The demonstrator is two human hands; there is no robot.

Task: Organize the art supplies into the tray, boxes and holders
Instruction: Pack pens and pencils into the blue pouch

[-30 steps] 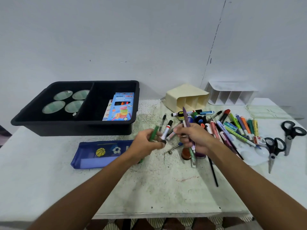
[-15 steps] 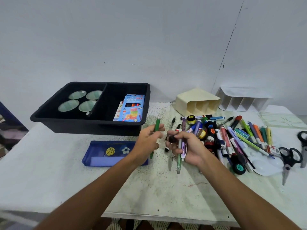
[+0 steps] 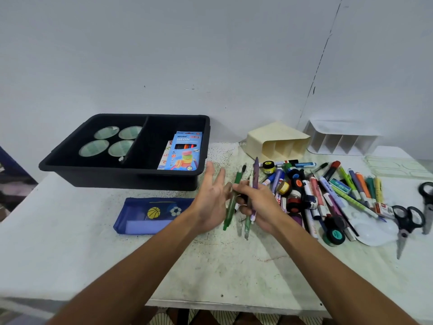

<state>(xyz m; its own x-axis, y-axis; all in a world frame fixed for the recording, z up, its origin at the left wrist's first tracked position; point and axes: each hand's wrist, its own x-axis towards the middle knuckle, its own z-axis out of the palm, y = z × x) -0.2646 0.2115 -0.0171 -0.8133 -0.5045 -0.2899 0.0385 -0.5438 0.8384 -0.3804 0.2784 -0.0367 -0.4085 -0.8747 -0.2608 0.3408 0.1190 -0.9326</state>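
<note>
— While the right hand [image 3: 254,204] grips a bundle of pens, what is the left hand [image 3: 212,200] doing?
— It is spread wide, fingers straight, just beside the green pen [image 3: 232,202] at the edge of the bundle, over the counter [image 3: 70,242].
— Which pens are in the bundle?
— The green pen, a purple pen [image 3: 255,174] and a few more I cannot tell apart.
— Where are the other supplies?
— A heap of markers [image 3: 328,195] and paint jars lies right of the hands, with scissors [image 3: 406,221] beyond. The black tray [image 3: 121,170] holds a Ninso Neon box [image 3: 186,152]; a blue pencil pouch [image 3: 152,215] lies before it. The cream holder [image 3: 277,143] and white holder [image 3: 343,139] stand at the back.
</note>
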